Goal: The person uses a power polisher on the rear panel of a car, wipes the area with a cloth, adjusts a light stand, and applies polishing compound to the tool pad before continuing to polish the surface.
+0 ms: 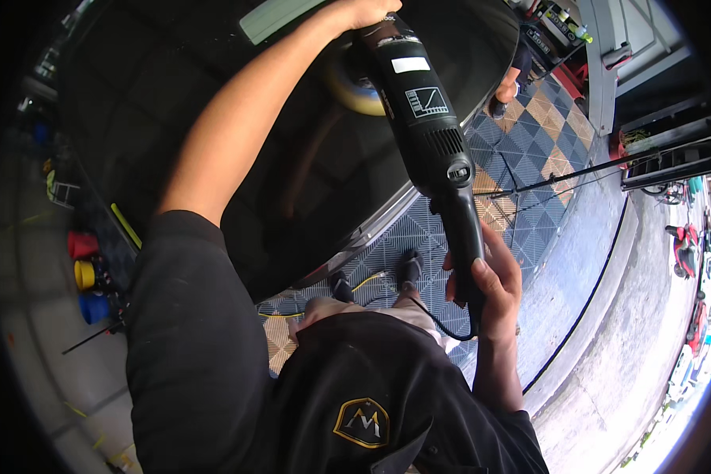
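Note:
A black rotary polisher reaches from the top of the view down to the middle right. My left hand is closed over its head, partly cut off by the top edge. Around the rear handle, my right hand has its thumb and fingers wrapped. Under the tool's head, a round polishing pad with a yellowish rim lies at the glossy black car panel; whether it presses on it cannot be told. A black power cord leaves the handle's end and loops toward my body.
Another person's hand shows beyond the panel's right edge. Patterned floor tiles lie under my feet, with a yellow cord across them. A black stand pole juts in from the right. Red, yellow and blue containers are at left.

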`<state>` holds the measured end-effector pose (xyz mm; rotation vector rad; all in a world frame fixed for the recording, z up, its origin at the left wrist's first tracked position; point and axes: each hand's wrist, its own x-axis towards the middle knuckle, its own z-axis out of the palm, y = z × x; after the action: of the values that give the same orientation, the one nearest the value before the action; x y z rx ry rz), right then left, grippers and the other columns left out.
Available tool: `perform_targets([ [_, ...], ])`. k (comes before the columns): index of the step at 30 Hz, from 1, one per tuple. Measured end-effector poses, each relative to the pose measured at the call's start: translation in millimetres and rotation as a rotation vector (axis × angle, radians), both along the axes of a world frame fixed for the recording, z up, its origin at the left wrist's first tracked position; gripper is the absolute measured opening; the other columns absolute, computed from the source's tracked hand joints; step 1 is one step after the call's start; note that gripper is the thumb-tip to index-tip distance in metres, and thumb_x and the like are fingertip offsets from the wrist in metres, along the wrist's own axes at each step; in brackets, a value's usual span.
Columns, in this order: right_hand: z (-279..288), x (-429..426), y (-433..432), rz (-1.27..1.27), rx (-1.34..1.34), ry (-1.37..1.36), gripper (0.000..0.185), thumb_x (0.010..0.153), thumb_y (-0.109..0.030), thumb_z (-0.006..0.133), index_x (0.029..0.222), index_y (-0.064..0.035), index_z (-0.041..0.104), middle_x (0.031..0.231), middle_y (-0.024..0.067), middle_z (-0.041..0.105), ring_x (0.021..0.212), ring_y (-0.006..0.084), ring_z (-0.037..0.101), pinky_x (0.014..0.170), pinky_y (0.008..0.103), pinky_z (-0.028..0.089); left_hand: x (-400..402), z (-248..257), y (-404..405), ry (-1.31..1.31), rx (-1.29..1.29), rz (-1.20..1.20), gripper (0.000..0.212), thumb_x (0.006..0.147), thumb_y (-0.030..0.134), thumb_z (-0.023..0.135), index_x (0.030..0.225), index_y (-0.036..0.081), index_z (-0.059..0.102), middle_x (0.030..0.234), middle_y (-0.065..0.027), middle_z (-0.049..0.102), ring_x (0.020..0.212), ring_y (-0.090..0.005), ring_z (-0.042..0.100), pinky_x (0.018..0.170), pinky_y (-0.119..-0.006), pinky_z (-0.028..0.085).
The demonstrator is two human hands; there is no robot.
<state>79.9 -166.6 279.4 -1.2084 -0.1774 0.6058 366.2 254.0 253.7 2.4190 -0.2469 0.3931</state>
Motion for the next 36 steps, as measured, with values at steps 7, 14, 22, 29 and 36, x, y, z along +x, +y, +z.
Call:
perform_targets([
  [7,2.6,-61.9,21.9,-0.027,-0.004,0.024,0.065,0.097,-0.019,0.064,0.151,0.0071,0.038,0.098,0.0204,0.069,0.071,0.0201,0.068,0.064,0.0291,0.055,-57.0,7.4,11.1,0.092,-0.189,0.063,0.031,0.091,0.025,0.064,0.073,0.001,0.071,0.071,-0.0119,0.071,0.063,-0.0172,0.064,0.061,-0.039,0.052],
  [14,7.0,-106.6,36.4,0.012,0.002,0.009,0.067,0.097,-0.020,0.064,0.152,0.0081,0.037,0.098,0.0209,0.069,0.072,0.0206,0.068,0.065,0.0292,0.056,-113.0,8.8,28.9,0.104,-0.312,0.106,0.031,0.088,0.022,0.064,0.065,0.001,0.067,0.063,-0.0073,0.066,0.058,-0.0146,0.058,0.058,-0.037,0.049],
  [22,12.3,-137.2,54.0,0.123,-0.077,-0.012,0.070,0.094,-0.020,0.064,0.152,0.0086,0.037,0.097,0.0201,0.069,0.071,0.0189,0.068,0.065,0.0279,0.055,-192.1,5.9,80.1,0.150,-0.353,0.200,0.031,0.090,0.018,0.060,0.065,0.001,0.065,0.064,-0.0046,0.064,0.059,-0.0132,0.055,0.056,-0.037,0.046],
  [29,14.5,-159.1,62.9,0.203,-0.104,-0.006,0.072,0.093,-0.023,0.067,0.151,0.0089,0.038,0.096,0.0198,0.069,0.070,0.0184,0.067,0.064,0.0268,0.054,-297.7,39.5,93.9,0.247,-0.238,0.366,0.038,0.098,0.035,0.059,0.081,0.002,0.069,0.074,-0.0002,0.064,0.070,-0.0103,0.057,0.070,-0.031,0.047],
  [36,13.3,-172.0,75.7,0.369,-0.093,0.037,0.072,0.093,-0.024,0.068,0.150,0.0091,0.038,0.101,0.0184,0.069,0.080,0.0170,0.067,0.066,0.0276,0.055,-373.5,39.2,127.6,0.223,-0.254,0.454,0.038,0.098,0.034,0.058,0.080,0.002,0.068,0.072,-0.0001,0.063,0.069,-0.0095,0.056,0.069,-0.031,0.046],
])
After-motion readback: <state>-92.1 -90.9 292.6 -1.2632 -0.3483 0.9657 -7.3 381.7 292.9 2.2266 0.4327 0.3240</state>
